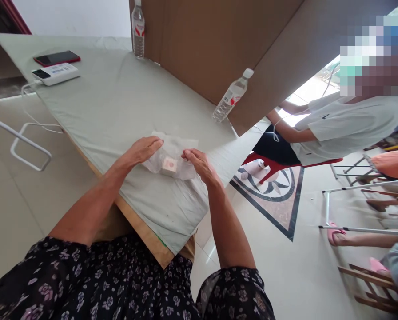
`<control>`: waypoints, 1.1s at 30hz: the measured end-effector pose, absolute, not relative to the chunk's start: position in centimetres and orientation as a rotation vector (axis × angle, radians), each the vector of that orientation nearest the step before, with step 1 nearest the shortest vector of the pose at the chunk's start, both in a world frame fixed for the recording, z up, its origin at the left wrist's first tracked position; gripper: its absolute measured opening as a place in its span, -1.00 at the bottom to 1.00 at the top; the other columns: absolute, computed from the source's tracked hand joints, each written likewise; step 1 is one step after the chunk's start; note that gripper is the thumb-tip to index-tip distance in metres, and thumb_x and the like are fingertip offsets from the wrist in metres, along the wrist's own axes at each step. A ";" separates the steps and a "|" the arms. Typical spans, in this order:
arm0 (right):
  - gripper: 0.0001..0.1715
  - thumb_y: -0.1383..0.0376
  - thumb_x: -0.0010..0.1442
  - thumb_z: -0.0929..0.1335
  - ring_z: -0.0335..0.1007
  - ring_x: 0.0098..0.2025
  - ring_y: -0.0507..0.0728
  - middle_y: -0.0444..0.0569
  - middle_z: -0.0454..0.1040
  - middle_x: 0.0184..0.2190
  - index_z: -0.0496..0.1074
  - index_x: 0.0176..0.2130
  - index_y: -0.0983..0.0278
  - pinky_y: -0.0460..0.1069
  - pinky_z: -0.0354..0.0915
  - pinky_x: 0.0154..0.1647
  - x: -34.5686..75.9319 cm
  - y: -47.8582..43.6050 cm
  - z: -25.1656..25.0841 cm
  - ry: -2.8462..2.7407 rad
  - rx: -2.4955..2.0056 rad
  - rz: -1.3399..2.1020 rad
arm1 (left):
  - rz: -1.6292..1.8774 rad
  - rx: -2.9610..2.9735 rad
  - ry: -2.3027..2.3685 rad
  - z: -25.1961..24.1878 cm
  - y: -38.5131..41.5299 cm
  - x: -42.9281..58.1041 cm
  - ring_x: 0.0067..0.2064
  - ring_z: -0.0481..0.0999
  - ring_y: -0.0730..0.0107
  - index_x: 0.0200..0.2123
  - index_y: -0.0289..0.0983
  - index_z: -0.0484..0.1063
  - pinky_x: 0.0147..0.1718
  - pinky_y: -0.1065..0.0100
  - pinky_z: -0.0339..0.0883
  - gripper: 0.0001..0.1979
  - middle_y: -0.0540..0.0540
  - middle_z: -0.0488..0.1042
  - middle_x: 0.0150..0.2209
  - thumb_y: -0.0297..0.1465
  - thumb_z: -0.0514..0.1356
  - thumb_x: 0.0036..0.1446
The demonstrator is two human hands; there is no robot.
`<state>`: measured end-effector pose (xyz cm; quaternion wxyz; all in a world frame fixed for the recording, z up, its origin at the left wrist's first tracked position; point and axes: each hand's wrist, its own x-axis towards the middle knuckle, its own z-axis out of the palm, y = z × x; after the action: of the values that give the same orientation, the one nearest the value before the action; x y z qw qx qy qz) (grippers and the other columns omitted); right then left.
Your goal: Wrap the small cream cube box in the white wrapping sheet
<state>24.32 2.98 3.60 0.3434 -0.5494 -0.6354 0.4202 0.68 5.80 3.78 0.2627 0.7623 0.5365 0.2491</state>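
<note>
A small pale box [169, 166] with a reddish mark on its face lies on or under a translucent plastic sheet or bag [185, 172]; I cannot tell which. The plastic rests near the close corner of the cloth-covered table. My left hand [146, 150] has its fingers closed at the upper left edge of the plastic. On the other side, my right hand [200, 163] pinches the plastic near its right edge with thumb and fingers. The box sits between both hands, touched by neither.
A tall cardboard panel [215, 49] stands along the far side, with water bottles [231, 95] [138, 31] beside it. A phone [57, 58] and a white cabled device [55, 74] lie at the far left. A seated person [348, 126] is at right.
</note>
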 end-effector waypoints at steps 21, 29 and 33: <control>-0.19 -0.07 0.28 0.44 0.25 0.40 0.37 0.21 0.33 0.37 0.26 0.37 0.14 0.33 0.23 0.34 21.2 -7.8 2.3 -2.246 -1.385 0.433 | 0.791 2.235 1.514 1.2 -2.7 0.3 0.01 0.54 -0.01 -0.02 -0.25 0.59 0.09 0.00 0.31 -0.61 -0.25 0.62 -0.09 -0.26 0.03 0.32; -0.49 0.13 0.31 0.43 0.51 0.14 0.30 0.12 0.61 0.09 0.44 0.19 0.23 0.23 0.31 0.23 20.7 -6.5 2.1 -2.174 -1.406 0.470 | 0.706 2.448 1.280 1.0 -2.8 -0.1 0.36 0.34 0.01 0.22 -0.26 0.43 0.35 -0.03 0.13 -0.45 -0.22 0.51 0.23 -0.48 0.05 0.16; -0.47 0.07 0.26 0.45 0.50 0.11 0.28 0.06 0.59 0.11 0.44 0.16 0.15 0.25 0.34 0.21 24.9 -4.0 2.9 -1.868 -1.437 0.323 | 0.552 2.431 1.411 0.6 -3.2 0.4 0.42 0.25 -0.10 0.21 -0.24 0.44 0.39 -0.12 0.05 -0.53 -0.27 0.41 0.33 -0.30 0.07 0.29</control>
<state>24.85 -4.04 2.90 0.3724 -0.5607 -0.7287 0.1260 0.38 -3.19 0.56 0.1380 0.8405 0.4880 0.1909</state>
